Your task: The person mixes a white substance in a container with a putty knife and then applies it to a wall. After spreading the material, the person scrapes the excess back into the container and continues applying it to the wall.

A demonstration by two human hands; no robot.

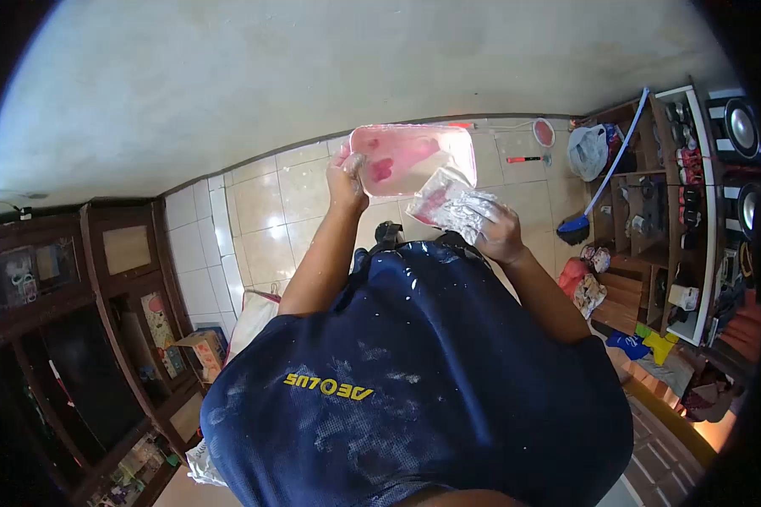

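Fingers of the left hand (pixel 347 179) are wrapping around the left short end of a translucent rectangular plastic tray stained pink inside (pixel 413 158), thumb pressing on its rim, holding it up in front of the chest. Tray's long axis is running left to right across the view, open side facing the camera, far long edge toward the tiled floor (pixel 262 228). Right hand (pixel 497 230) is clenching a crumpled white rag smeared with pink (pixel 448 205), fingers closing over it. Rag is touching the tray's lower right corner. Both forearms are rising from a navy paint-spattered shirt (pixel 414 372). Blue-handled broom (pixel 604 182) is leaning on wooden shelving (pixel 651 211) to the right, well apart from the tray.
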